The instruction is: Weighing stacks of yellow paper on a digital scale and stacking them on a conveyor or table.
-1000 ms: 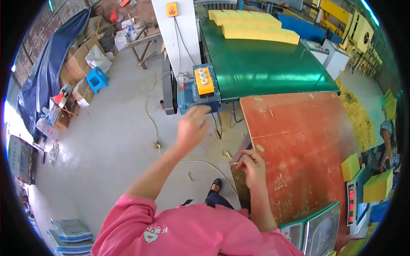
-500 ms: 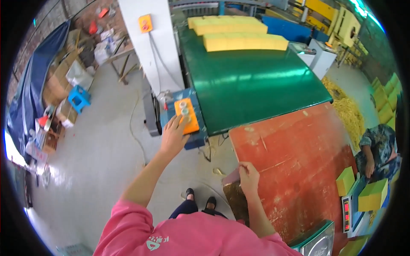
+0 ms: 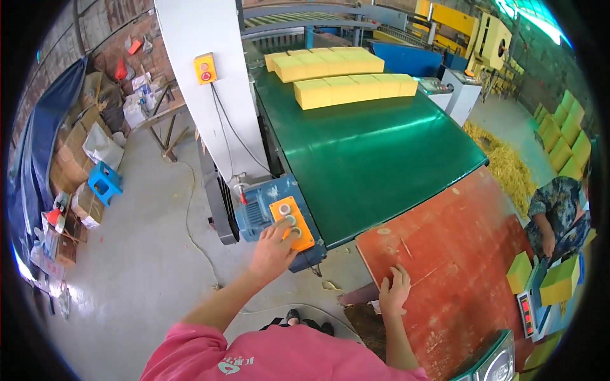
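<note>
Floor open; left hand on button box, right hand at edge of board (both unclenched, apart).

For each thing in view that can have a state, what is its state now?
Left hand: open, fingers at orange rectangular button box.
Button box: pressed or not, unclear.
Right hand: loosely open, at edge of red wooden board.
Yellow rectangular blocks: lined up in rows on flat green belt.
Belt: running or stopped, unclear.
Small rectangular scale display: lit red.
Blue plastic stool: upright.
</note>
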The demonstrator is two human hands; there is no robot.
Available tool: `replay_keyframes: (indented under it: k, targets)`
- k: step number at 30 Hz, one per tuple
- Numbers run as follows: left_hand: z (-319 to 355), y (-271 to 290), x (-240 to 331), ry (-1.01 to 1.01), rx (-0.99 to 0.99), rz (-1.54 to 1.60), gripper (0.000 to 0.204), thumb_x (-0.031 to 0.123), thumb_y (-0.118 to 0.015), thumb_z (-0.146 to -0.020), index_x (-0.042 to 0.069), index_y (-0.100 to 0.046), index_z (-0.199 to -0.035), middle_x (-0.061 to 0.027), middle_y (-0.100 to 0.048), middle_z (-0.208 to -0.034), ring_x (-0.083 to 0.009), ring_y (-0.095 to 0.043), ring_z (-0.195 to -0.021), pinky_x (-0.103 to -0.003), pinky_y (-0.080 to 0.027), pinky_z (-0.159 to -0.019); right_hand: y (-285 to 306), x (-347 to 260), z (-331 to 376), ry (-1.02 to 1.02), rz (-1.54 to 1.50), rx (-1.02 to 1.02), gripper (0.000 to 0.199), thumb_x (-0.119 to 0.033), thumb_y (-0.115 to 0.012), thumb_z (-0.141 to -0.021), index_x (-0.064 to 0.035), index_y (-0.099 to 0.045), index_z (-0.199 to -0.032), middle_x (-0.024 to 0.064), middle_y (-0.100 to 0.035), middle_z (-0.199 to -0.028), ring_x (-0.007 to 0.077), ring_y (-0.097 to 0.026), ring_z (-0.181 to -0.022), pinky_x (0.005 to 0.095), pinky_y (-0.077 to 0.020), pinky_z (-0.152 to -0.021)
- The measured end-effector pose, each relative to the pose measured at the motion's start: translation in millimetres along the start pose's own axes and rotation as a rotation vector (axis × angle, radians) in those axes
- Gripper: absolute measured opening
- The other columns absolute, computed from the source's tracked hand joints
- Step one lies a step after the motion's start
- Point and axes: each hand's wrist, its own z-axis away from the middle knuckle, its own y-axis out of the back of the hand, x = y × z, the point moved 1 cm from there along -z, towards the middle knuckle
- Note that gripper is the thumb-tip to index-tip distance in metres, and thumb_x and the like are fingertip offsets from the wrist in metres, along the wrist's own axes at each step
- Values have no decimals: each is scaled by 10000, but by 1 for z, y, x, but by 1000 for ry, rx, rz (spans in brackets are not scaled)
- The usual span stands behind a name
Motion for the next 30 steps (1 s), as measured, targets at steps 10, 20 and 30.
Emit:
replay_keyframes:
  k: [10,20,30]
  targets:
    - [-4,2,-10,-137,60,30,419,122,-728,-735,43,-617,-1131,-161,-483,-1372,-347,-430,-1330,-512,-369,-1067,-67,-206,-50,347,-464,-37,300,-90,-663,-829,-36,-630,-1122,193,-534,-1304,387,-505,-1209,462,-413,-1013]
    - [0,-8,-19,-111,126,38,424,137,-724,-742,41,-627,-1143,-169,-493,-1376,-354,-456,-1313,-497,-377,-1056,-83,-211,-57,382,-348,-59,331,-172,-658,-860,-30,-613,-1155,173,-526,-1328,388,-485,-1232,486,-393,-998]
    - [-1,-9,-20,-133,114,50,420,128,-718,-742,39,-630,-1143,-167,-506,-1362,-348,-460,-1310,-495,-376,-1051,-93,-209,-56,336,-310,-81,365,-205,-631,-881,-6,-599,-1186,163,-533,-1329,383,-482,-1245,487,-386,-1018]
